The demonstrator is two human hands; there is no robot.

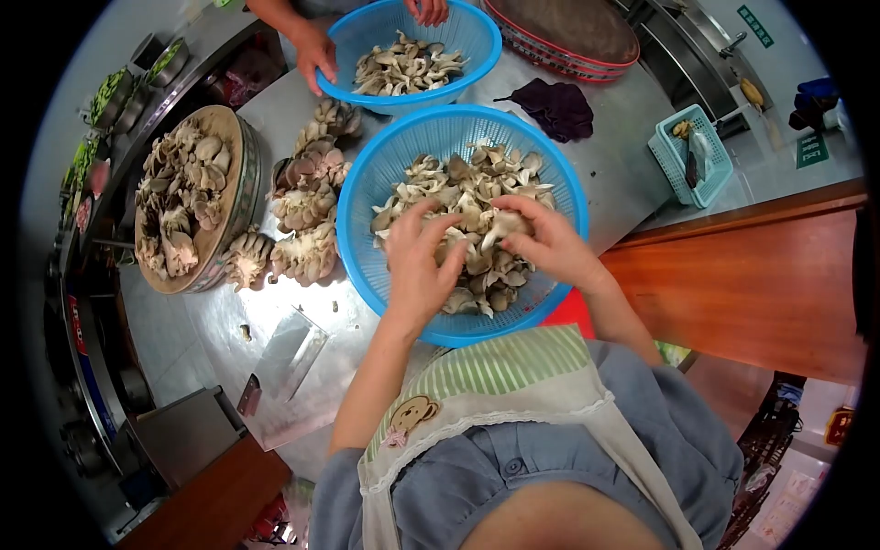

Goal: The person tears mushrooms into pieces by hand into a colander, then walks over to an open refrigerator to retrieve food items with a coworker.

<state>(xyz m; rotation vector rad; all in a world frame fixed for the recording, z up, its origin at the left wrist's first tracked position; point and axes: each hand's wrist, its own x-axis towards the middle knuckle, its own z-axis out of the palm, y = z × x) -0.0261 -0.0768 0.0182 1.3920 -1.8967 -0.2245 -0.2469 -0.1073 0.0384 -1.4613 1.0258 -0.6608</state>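
Both my hands are inside a large blue plastic basket (pixel 353 197) of torn oyster mushrooms (pixel 490 266). My left hand (pixel 422 266) rests over the left side of the pile with its fingers spread, and no piece is visibly gripped. My right hand (pixel 550 240) pinches a pale oyster mushroom piece (pixel 505 225) between thumb and fingers, just above the pile. Whole oyster mushroom clusters (pixel 307 247) lie on the metal table left of the basket. More clusters (pixel 183 183) sit on a round wooden board (pixel 240 174).
A cleaver (pixel 284 357) lies on the metal table (pixel 206 316) at the lower left. Across from me, another person's hand (pixel 314 57) holds a second blue basket (pixel 481 46) of mushrooms. A dark cloth (pixel 555 108), a red-rimmed round board (pixel 568 32) and a light green basket (pixel 701 179) are to the right.
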